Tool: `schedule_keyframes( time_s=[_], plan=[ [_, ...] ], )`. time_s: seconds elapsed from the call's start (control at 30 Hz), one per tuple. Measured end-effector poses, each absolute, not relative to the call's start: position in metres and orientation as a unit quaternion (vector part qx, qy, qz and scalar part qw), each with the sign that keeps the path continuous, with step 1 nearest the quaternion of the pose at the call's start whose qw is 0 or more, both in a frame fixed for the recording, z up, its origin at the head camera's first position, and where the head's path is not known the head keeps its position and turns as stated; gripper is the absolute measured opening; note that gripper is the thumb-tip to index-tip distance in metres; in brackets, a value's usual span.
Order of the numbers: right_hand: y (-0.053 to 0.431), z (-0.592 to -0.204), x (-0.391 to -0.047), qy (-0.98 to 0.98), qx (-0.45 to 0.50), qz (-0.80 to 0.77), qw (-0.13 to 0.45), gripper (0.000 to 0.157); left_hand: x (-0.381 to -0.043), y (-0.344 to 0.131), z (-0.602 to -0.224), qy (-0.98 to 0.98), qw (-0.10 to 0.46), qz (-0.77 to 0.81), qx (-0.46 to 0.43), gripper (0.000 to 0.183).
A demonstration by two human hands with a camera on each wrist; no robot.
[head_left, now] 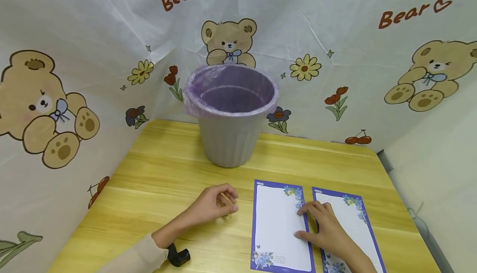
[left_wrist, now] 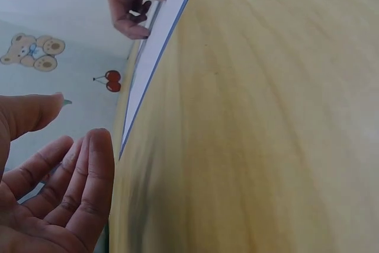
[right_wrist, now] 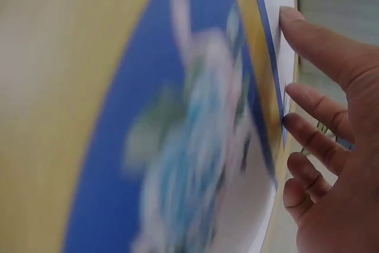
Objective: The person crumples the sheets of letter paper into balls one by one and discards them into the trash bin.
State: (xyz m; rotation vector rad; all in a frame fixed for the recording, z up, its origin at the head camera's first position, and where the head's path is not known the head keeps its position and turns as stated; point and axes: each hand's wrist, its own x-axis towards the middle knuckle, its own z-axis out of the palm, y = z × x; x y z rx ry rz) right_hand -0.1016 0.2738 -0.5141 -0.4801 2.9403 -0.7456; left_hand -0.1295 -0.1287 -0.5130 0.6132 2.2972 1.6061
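A white backdrop (head_left: 268,0) printed with winking bears, flowers, cherries and the word "Bear" rises behind and to the left of a yellow wood-grain worktop (head_left: 149,182). On the near right part of that worktop lies the first sheet (head_left: 279,223), white with a blue-purple border and blue flowers at its far right and near left corners. The right hand (head_left: 328,227) touches it along its right border, thumb and fingertips spread apart and gently bent, not gripped around it. Beneath that hand lies the second sheet (head_left: 354,223), of the same pattern, just beside the first with a narrow strip of wood between, nearer the worktop's right edge. The left hand (head_left: 212,204) is left of the first sheet, apart from it, fingers loosely curled and holding nothing; a pale sleeve (head_left: 138,256) and a black fitting (head_left: 179,256) show at its wrist. Toward the far edge, left of its middle, stands a grey ribbed bin (head_left: 231,140) with a purple liner (head_left: 191,95) folded over its rim.
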Motion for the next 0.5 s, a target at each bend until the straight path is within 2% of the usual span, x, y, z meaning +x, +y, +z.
schedule_keyframes(
  time_s=[0.33,0.5],
  plan=[
    [0.238,-0.510,-0.099,0.954,-0.157,-0.248,0.065,0.051,-0.122,-0.132,-0.521,0.803,0.146,0.535,0.219,0.034],
    [0.221,-0.506,-0.098,0.956,-0.149,-0.239,0.079,0.054,-0.116,-0.132,-0.523,0.871,0.115,0.415,0.235,0.050]
  ],
)
